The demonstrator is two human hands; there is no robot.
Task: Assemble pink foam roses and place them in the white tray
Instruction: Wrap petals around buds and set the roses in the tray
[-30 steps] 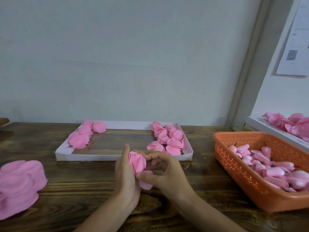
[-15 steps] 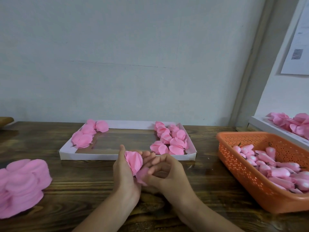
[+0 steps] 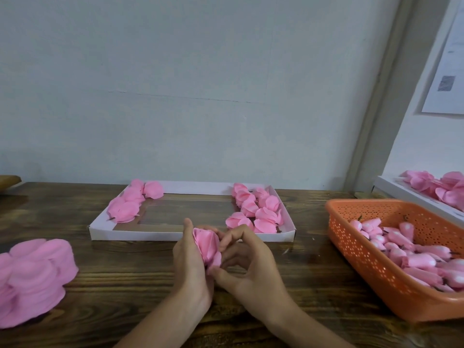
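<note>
Left hand (image 3: 190,267) is cupping the half-built foam rose (image 3: 207,247) from behind, thumb standing up along its left side. Right hand (image 3: 251,270) is pinching the same flower, fingertips (image 3: 223,243) curling onto its right edge and the thumb pressing in at its base. The rose is being held just above the table (image 3: 125,310), directly in front of the white tray (image 3: 190,236) and not yet in it.

Against the view one second earlier, the loose petal that was hanging below the flower is now lying drawn up against it, so the outer layer is closing and this bloom is probably nearing completion. Whether the petal is fully seated is hidden behind the right fingers. The right fingers, which were lying across the flower, are now sitting at its side.

Finished roses (image 3: 256,209) are lying at the tray's right end, with a smaller group (image 3: 128,204) at its left end and the middle bare. A petal stack (image 3: 32,277) is waiting at far left, and buds (image 3: 414,252) are filling the orange basket (image 3: 364,259) at right. None of these is shifting between views.
</note>
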